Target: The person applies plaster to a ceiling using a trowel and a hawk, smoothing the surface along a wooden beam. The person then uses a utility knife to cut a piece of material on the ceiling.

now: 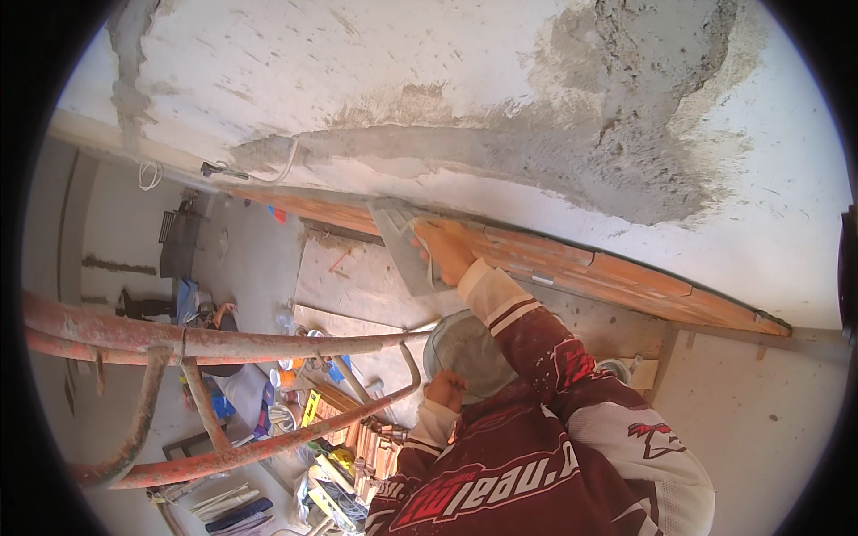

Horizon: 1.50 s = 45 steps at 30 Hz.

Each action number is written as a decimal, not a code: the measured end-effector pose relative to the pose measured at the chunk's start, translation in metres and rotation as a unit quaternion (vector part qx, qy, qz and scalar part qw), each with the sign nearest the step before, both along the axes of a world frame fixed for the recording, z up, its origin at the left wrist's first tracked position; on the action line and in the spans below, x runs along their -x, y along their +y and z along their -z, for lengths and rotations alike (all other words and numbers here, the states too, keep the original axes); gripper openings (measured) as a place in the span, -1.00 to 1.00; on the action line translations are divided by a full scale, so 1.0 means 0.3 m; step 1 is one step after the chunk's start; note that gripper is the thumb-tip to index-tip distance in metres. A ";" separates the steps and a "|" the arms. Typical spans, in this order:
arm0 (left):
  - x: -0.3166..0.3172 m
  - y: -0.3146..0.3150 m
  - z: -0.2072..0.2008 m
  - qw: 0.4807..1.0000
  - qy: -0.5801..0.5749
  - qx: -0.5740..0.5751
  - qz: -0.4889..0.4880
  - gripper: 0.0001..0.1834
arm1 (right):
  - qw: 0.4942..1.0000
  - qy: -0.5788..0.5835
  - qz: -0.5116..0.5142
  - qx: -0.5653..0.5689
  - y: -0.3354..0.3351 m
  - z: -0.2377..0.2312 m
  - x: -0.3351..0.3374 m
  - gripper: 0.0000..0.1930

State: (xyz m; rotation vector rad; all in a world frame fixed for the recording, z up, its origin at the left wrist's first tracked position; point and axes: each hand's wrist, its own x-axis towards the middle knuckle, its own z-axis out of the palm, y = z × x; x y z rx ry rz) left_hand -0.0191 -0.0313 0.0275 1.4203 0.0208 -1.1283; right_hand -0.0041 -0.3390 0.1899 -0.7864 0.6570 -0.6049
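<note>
My right hand (444, 249) reaches up and is shut on the handle of a flat grey plastering trowel (396, 239). The blade lies against the row of orange bricks (608, 272), just below a band of wet grey mortar (500, 152) on the white wall. My left hand (445, 388) is lower and grips the rim of a round metal pan (469, 353) with grey mortar in it. Both arms wear maroon and white sleeves.
Rusty red scaffold pipes (179, 343) cross the left side below me. Far below on the floor lie stacked bricks (371, 451), tools and bags (322, 482). A dark crate (179, 239) stands by the far wall. A loose cable (147, 174) hangs at the wall.
</note>
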 end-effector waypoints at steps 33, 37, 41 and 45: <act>0.009 -0.063 -0.064 0.995 -0.052 -0.027 0.075 -0.90 | 0.990 -0.046 -0.024 -0.129 -0.091 -0.022 0.368 -0.79; 0.016 -0.085 -0.102 0.998 0.065 -0.006 -0.007 -0.91 | 0.990 -0.059 -0.009 -0.126 -0.072 -0.028 0.407 -0.78; 0.025 -0.089 -0.109 0.997 0.074 0.023 -0.014 -0.91 | 0.990 -0.068 -0.004 -0.120 -0.066 -0.030 0.448 -0.77; 0.027 -0.099 -0.124 0.991 0.124 0.011 -0.057 -0.90 | 0.991 -0.057 0.005 -0.121 -0.052 -0.054 0.475 -0.76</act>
